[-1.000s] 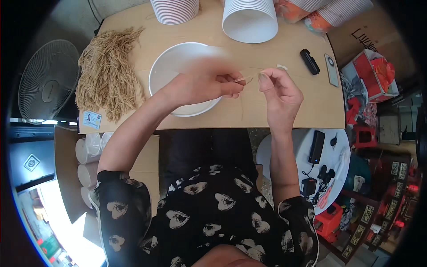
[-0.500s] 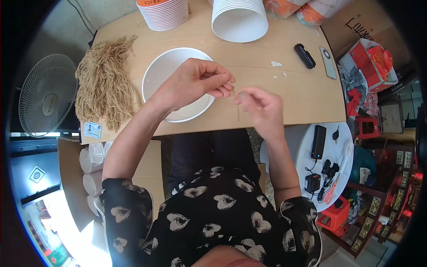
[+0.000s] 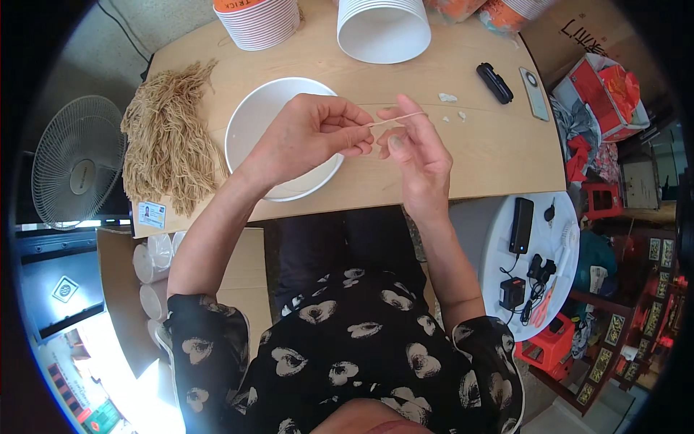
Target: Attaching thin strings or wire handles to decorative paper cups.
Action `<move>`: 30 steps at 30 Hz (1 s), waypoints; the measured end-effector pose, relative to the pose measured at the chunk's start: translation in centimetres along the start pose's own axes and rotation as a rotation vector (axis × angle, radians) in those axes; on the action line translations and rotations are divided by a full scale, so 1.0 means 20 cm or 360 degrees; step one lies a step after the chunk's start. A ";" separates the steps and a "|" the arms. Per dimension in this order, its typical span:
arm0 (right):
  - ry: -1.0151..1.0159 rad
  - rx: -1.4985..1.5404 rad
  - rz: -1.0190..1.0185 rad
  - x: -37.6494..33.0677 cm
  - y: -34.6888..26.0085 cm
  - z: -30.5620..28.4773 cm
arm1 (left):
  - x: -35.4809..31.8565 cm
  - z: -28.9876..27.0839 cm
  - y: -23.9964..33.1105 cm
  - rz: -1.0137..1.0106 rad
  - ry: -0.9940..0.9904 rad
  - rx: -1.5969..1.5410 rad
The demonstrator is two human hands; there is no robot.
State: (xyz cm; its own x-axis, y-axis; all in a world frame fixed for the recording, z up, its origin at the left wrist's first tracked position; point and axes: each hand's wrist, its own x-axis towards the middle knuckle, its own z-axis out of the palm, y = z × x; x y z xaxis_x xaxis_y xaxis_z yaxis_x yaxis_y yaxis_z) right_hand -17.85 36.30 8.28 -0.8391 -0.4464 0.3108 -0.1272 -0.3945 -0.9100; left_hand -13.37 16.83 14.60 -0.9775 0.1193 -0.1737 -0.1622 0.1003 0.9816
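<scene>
Pinched a thin tan strand point(image 3: 394, 120) between the thumb and fingers of the left hand point(image 3: 307, 137), just above the middle of the frame. Ran it out rightward, nearly taut, across the raised index finger of the right hand point(image 3: 421, 155). Held that hand's fingers half curled, thumb apart from the strand; could not tell of any firm grip there. Held the left hand in front of a white bowl point(image 3: 249, 119), left of centre on the wooden table point(image 3: 499, 163). Saw a heap of tan yarn-like strands point(image 3: 170, 137) at upper left, above a photo card point(image 3: 152, 215). Saw also a stack of paper tubs point(image 3: 256, 27) and a white tub point(image 3: 383, 32) on its side along the top edge, then small white scraps point(image 3: 448, 98), a black oblong object point(image 3: 495, 83) and a smartphone point(image 3: 534, 94) at upper right.
</scene>
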 end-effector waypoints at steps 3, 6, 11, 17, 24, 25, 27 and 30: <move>-0.0005 -0.0087 -0.0039 0.00 0.00 -0.01 | 0.01 0.00 0.00 0.0007 0.0015 0.0037; -0.0008 -0.0285 -0.0035 -0.01 0.00 -0.03 | 0.01 0.00 0.00 0.0027 0.0019 0.0024; 0.0068 -0.0565 -0.0030 -0.01 0.00 -0.05 | 0.01 0.01 0.00 0.0023 0.0004 0.0078; 0.0177 -0.0652 -0.0050 0.01 -0.06 -0.02 | 0.00 0.00 0.00 0.0040 -0.0035 0.0064; 0.0109 -0.0647 -0.0053 0.04 -0.10 -0.01 | -0.01 -0.03 0.01 0.0027 -0.0110 0.0067; 0.0073 -0.0666 -0.0041 0.04 -0.10 -0.01 | -0.01 -0.03 0.01 0.0027 -0.0108 0.0065; 0.0036 -0.0689 -0.0027 0.04 -0.10 -0.03 | -0.01 -0.03 0.00 0.0018 -0.0105 0.0065; -0.0002 -0.0606 0.0036 0.03 -0.11 -0.03 | -0.02 -0.03 0.00 0.0054 -0.0125 0.0096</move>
State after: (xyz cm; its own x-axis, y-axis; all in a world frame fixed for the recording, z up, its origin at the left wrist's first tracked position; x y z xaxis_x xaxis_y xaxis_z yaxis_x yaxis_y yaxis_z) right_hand -18.46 37.42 10.25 -0.8433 -0.4525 0.2899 -0.2965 -0.0582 -0.9533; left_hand -13.10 16.12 14.74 -0.9683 0.2006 -0.1487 -0.1188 0.1537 0.9810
